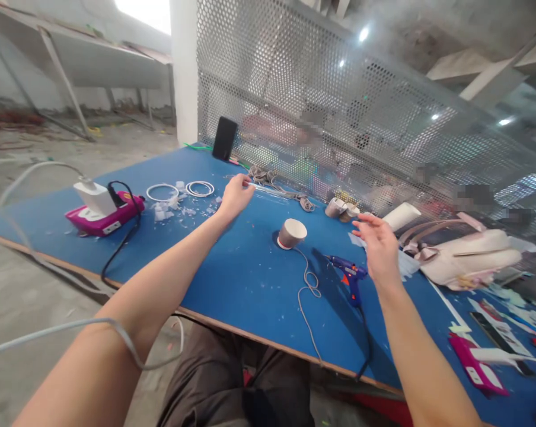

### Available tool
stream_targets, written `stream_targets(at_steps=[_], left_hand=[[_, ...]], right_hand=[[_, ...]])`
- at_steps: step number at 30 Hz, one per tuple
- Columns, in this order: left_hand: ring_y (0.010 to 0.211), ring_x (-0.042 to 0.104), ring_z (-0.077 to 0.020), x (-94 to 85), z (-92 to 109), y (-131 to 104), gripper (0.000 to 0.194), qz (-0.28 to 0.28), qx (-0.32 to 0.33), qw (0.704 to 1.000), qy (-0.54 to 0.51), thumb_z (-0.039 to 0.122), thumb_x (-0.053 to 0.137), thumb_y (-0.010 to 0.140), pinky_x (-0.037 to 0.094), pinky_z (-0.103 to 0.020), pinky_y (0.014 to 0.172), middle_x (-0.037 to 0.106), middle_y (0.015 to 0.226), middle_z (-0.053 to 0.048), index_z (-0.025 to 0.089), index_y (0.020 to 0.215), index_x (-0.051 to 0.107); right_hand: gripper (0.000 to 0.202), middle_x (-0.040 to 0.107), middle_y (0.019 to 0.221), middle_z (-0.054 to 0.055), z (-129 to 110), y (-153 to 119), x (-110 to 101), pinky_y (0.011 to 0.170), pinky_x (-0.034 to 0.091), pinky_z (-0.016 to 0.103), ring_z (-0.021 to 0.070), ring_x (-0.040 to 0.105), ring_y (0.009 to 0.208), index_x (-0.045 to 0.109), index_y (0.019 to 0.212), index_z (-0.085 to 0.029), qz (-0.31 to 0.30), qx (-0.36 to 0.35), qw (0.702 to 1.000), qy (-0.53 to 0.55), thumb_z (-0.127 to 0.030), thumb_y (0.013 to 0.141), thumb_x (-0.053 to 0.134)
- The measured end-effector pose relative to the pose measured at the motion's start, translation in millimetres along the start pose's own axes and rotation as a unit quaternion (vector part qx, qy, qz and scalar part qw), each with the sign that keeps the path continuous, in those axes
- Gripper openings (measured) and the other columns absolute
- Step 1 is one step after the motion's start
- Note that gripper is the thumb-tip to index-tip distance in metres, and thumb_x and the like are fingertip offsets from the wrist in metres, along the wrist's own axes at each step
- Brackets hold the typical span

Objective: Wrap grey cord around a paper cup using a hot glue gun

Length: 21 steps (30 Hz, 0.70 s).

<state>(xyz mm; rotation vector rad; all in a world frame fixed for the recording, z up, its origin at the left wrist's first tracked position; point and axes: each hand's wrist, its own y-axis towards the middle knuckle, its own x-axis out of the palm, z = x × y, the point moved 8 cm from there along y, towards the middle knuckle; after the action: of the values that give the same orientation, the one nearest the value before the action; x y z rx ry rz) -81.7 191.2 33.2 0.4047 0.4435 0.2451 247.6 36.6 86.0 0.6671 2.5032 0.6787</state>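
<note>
My left hand [238,196] reaches over the back middle of the blue table [245,267], fingers pinched at the near end of a thin clear strip [268,190]. Whether it is one piece or several is hard to make out. My right hand [379,246] is raised above the right side, its fingers apart, with nothing visible in them. Between the hands stands a small round cup-like piece [292,233] wrapped in grey cord, a loose cord [311,287] trailing from it to the front edge. A blue hot glue gun [350,274] lies beside my right hand.
A pink power strip [103,219] with a white plug is at left, near white rings [200,188] and clear scraps [163,212]. Bundled cord [263,174], a black phone [225,138] and wrapped rolls [335,207] line the mesh panel [277,77]. A pale bag [472,255] sits at right.
</note>
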Motion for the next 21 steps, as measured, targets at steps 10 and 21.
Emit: stream_targets(at_steps=[10,21], left_hand=[[0.077,0.059,-0.0180,5.2,-3.6,-2.2,0.018,-0.046,-0.016,0.999,0.015,0.017,0.050,0.070,0.051,-0.033,0.075,0.064,0.083,-0.005,0.017,0.085,0.060],[0.094,0.061,-0.0200,33.4,78.7,-105.2,0.023,-0.173,0.223,0.940,0.190,0.016,0.044,0.082,0.053,-0.036,0.083,0.063,0.103,-0.008,0.019,0.098,0.060]], right_hand=[[0.032,0.069,0.084,0.007,89.7,-27.1,-74.9,0.061,0.055,0.035,0.0203,0.067,0.071,0.061,0.083,-0.019,0.019,0.133,0.990,-0.028,-0.048,0.071,0.065],[0.023,0.072,0.083,0.007,140.6,-54.4,-53.2,0.063,0.055,0.035,0.0201,0.067,0.070,0.066,0.080,-0.020,-0.049,0.226,0.971,0.057,-0.041,0.073,0.060]])
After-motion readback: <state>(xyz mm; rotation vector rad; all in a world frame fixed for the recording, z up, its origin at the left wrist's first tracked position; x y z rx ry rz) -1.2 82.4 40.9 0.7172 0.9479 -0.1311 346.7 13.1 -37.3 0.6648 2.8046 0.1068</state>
